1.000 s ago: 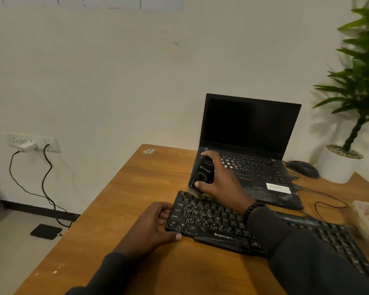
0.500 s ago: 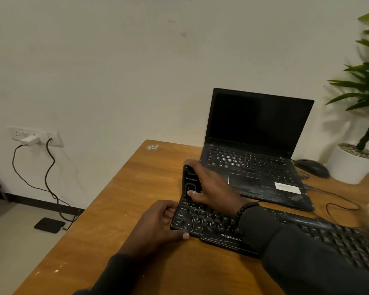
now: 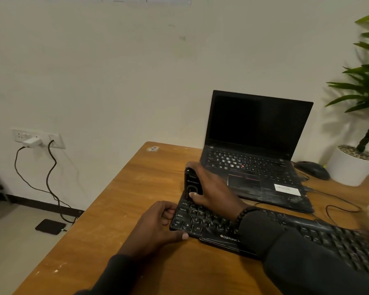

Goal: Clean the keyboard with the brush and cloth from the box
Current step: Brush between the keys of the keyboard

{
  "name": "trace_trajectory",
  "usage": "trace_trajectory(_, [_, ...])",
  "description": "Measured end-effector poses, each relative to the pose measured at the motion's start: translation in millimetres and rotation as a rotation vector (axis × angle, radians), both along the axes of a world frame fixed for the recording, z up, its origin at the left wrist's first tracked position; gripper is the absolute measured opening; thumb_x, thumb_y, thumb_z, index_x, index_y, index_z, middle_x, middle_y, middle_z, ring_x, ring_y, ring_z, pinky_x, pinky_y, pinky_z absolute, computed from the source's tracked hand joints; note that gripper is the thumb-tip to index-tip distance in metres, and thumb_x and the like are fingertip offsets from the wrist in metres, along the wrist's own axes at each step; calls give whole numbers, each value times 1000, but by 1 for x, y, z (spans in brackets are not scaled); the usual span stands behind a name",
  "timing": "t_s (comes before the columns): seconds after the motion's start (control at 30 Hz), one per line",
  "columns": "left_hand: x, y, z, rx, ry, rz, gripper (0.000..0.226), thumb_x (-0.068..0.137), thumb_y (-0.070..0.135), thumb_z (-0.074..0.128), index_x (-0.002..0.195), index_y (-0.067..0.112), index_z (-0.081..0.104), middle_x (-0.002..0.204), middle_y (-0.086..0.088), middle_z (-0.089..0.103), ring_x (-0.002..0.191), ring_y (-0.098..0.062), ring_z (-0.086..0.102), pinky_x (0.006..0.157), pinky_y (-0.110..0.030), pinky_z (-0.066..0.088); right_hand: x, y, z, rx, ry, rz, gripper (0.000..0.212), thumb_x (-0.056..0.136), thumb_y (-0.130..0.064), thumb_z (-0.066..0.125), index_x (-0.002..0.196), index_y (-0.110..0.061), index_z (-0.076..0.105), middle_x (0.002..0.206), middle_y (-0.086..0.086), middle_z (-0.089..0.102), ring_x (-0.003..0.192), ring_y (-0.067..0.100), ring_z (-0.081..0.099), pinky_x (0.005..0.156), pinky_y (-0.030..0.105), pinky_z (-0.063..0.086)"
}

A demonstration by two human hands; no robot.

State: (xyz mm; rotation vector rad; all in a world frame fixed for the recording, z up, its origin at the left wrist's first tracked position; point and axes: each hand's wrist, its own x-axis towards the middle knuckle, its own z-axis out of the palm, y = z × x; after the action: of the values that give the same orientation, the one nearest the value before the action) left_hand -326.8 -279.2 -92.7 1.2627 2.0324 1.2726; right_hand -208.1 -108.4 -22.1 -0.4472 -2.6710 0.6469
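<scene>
Two hands on wooden tabletop (image 3: 119,201): left hand (image 3: 158,226) grips keyboard (image 3: 264,233) end, right hand (image 3: 211,192) holds brush (image 3: 191,182) upright on keys. Laptop (image 3: 258,150) behind right hand; wall socket (image 3: 38,138) w/ cables far left.

Dark long sleeves (image 3: 303,250), black beaded bracelet (image 3: 244,212) at right wrist
</scene>
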Motion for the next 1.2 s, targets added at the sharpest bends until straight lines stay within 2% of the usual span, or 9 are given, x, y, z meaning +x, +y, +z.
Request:
trace_trajectory(0.13, [2, 1, 3, -2, 24, -1, 70, 64, 38, 91, 122, 30, 51, 110, 10, 60, 99, -2, 59, 84, -15, 50, 11, -13, 10, -324, 40, 149, 66, 81, -21, 76, 127, -36, 32, 108, -1, 60, 90, 16, 66, 62, 34, 62])
trace_trajectory(0.3, [3, 1, 2, 2, 31, 3, 67, 66, 40, 90, 122, 31, 54, 112, 13, 62, 100, 3, 58, 87, -19, 51, 7, -9, 12, -174, 112, 8, 69, 84, -18, 72, 130, -40, 25, 114, -6, 51, 95, 13, 61, 62, 29, 61])
trace_trajectory(0.43, [3, 1, 3, 17, 41, 0, 65, 67, 37, 89, 121, 28, 55, 108, 11, 61, 96, 7, 56, 80, -14, 48, 13, -26, 0, -48, 26, 63, 71, 86, -22, 70, 134, -42, 21, 117, -7, 50, 96, 8, 57, 66, 25, 59])
trace_trajectory(0.53, [3, 0, 3, 14, 52, -5, 63, 68, 39, 89, 121, 28, 54, 105, 9, 60, 92, 6, 55, 75, -11, 45, 19, -32, 5, -180, 55, 149, 65, 85, -21, 72, 130, -40, 28, 110, -7, 55, 90, 7, 62, 60, 21, 57])
trace_trajectory(0.63, [3, 0, 3, 14, 53, -3, 66, 68, 41, 88, 122, 29, 54, 109, 11, 60, 96, 7, 55, 79, -13, 47, 19, -22, 14, -312, 145, 83, 62, 84, -19, 73, 127, -38, 32, 111, -3, 57, 90, 11, 64, 57, 22, 58])
trace_trajectory(0.77, [5, -1, 4, 32, 46, -7, 65, 67, 40, 90, 121, 29, 55, 109, 10, 62, 98, 6, 56, 80, -13, 47, 22, -16, 7, -359, 165, 8, 64, 81, -19, 76, 124, -39, 33, 110, -5, 58, 92, 11, 64, 63, 28, 61])
trace_trajectory(0.9, [5, 0, 5, 28, 41, -9, 63, 68, 36, 89, 121, 28, 55, 109, 10, 61, 96, 8, 55, 79, -13, 48, 25, -14, 0, -469, 195, -13, 66, 79, -19, 78, 123, -40, 34, 111, -7, 58, 93, 10, 64, 64, 26, 60])
trace_trajectory(1.0, [4, 0, 4, 20, 34, -8, 65, 68, 38, 89, 122, 29, 54, 110, 10, 60, 97, 7, 54, 80, -13, 48, 24, -9, -1, -536, 237, -58, 65, 78, -18, 79, 121, -40, 36, 110, -8, 60, 95, 12, 66, 72, 36, 61])
trace_trajectory(1.2, [6, 0, 6, 32, 46, -6, 64, 69, 34, 89, 121, 27, 55, 109, 11, 60, 95, 10, 54, 78, -11, 46, 25, -6, -4, -654, 206, -43, 73, 84, -12, 72, 134, -46, 30, 116, -3, 58, 97, 16, 67, 77, 38, 60])
